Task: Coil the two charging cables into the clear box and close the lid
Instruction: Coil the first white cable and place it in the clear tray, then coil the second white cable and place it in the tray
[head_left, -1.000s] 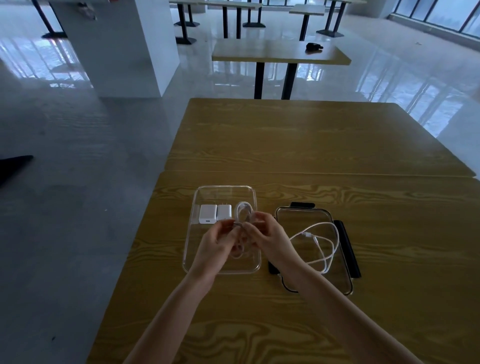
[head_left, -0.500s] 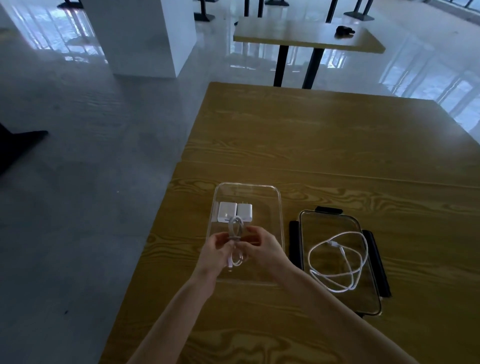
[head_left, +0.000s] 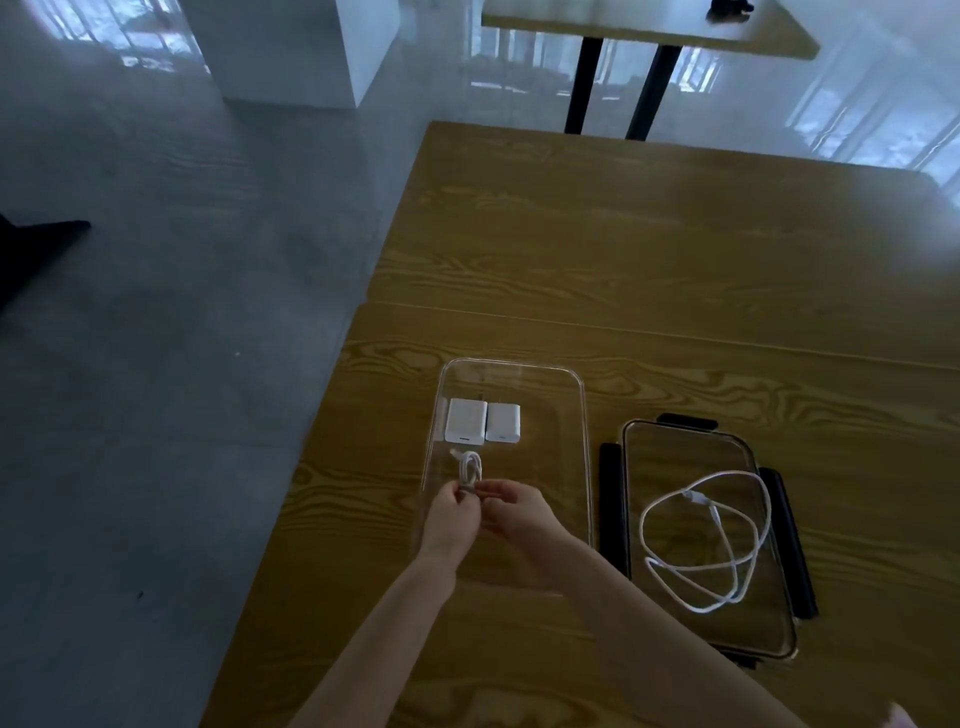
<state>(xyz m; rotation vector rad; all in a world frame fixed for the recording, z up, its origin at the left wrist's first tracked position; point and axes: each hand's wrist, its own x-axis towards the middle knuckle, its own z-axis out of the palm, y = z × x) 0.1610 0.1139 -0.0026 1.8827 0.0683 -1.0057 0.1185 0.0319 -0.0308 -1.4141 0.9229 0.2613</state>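
Now that the bundle has dropped lower, both hands, left (head_left: 445, 512) and right (head_left: 511, 512), pinch the coiled cable (head_left: 470, 467) inside the clear box (head_left: 582, 415); the second cable (head_left: 706, 540) lies loose on the lid (head_left: 675, 447) beside that box.

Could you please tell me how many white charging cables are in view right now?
2: a coiled cable held by both hands over the clear box, and a loose cable on the lid beside it.

Two chargers (head_left: 482, 427) lie in the box (head_left: 584, 457); the lid (head_left: 675, 457) right of it carries a cable (head_left: 727, 566).
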